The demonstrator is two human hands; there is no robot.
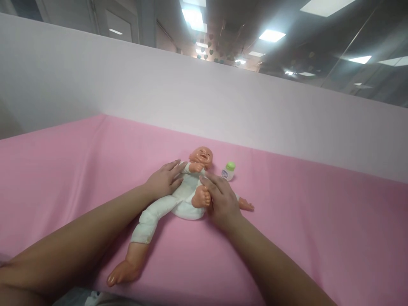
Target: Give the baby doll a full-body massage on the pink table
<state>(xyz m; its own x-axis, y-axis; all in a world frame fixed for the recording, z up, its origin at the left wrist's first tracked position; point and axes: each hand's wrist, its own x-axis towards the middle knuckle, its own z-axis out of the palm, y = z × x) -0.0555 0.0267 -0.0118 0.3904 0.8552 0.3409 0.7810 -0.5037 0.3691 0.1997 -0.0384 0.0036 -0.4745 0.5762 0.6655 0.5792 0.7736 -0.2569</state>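
Resting left hand (162, 182), with thumb and fingers apart, on a white-clad doll (188, 188) at center frame; laying right hand (225, 204) against its raised foot (201, 197), too hidden to tell whether clamped.

— Where's the white-bodied doll (188, 187)?
— Face up on pink cloth (318, 221), head at the far end.
— Limbs?
— One leg stretches out, one folds up, an arm crosses its chest.

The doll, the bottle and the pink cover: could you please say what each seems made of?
Doll's head: likely glossy vinyl, given its highlights. Doll's body: apparently padded white fabric, given its creases. Bottle: probably smooth plastic, its wall looking translucent. Pink cover: perhaps matte cloth or vinyl, showing soft folds.
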